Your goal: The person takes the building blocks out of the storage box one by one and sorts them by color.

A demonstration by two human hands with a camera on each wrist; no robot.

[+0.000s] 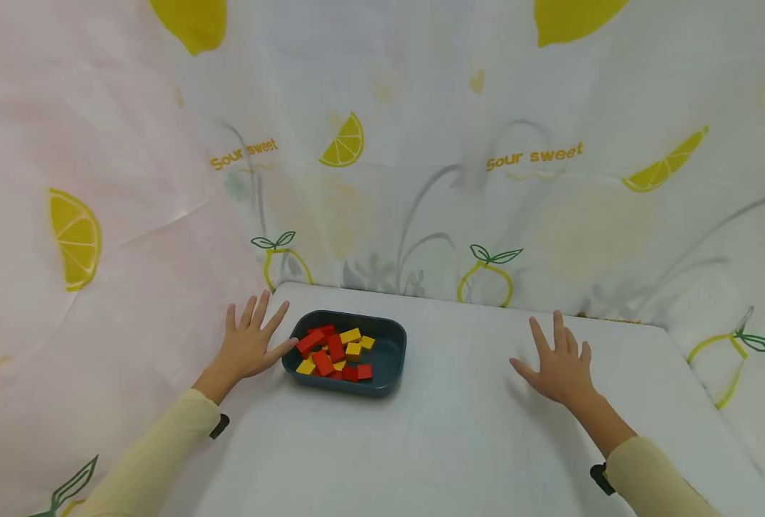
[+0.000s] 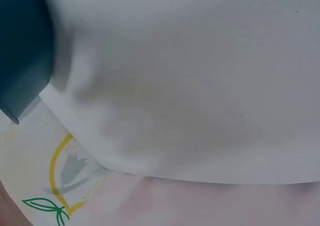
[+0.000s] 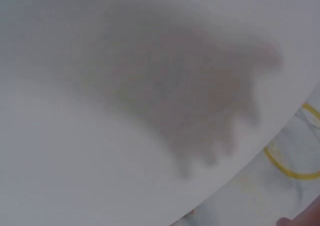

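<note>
A dark teal tray (image 1: 391,359) with red blocks (image 1: 335,348) and yellow blocks (image 1: 353,351) heaped mostly in its left part stands left of centre on the white table. My left hand (image 1: 248,348) is spread beside the tray's left end, its thumb tip right at the rim. In the left wrist view the side of the tray (image 2: 25,45) fills the upper left corner. On the right, my right hand (image 1: 558,370) is held over the table with fingers spread and nothing in it. Its blurred shadow falls on the tabletop (image 3: 75,151) in the right wrist view.
A lemon-print curtain (image 1: 408,201) hangs along the table's back edge and down the left side. The white table (image 1: 447,438) stretches between and in front of the hands. Dark straps (image 1: 602,479) sit near the sleeve cuffs.
</note>
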